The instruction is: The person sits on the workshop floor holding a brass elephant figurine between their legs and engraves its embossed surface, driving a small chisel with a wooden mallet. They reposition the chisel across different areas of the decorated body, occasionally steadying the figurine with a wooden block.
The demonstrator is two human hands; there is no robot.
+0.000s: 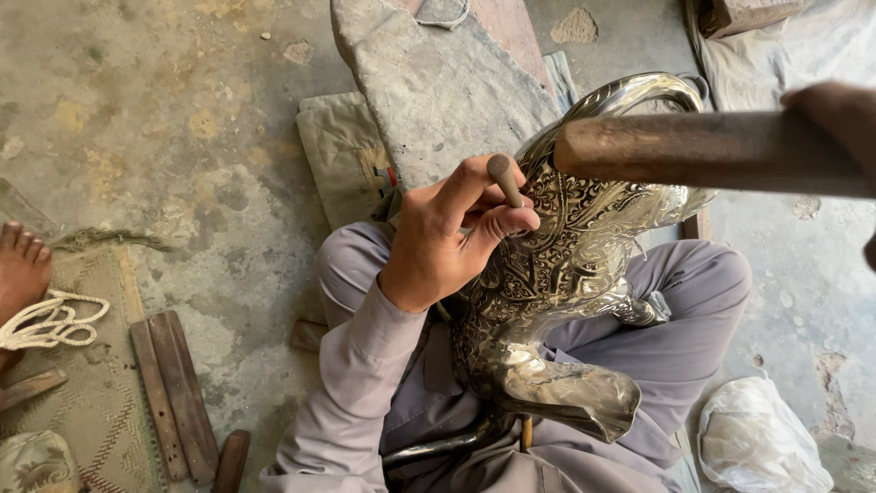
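Wooden mallet (pixel 712 151) over, seemingly, punch (pixel 505 180).

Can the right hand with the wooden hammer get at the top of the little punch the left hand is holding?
Probably yes. The wooden hammer in the right hand hangs just beside the punch, whose top sticks out bare above the left hand; nothing lies between them.

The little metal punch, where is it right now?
In the head view, the punch sits near the middle, pinched in the left hand with its tip on the shiny engraved metal piece, just left of the wooden mallet.
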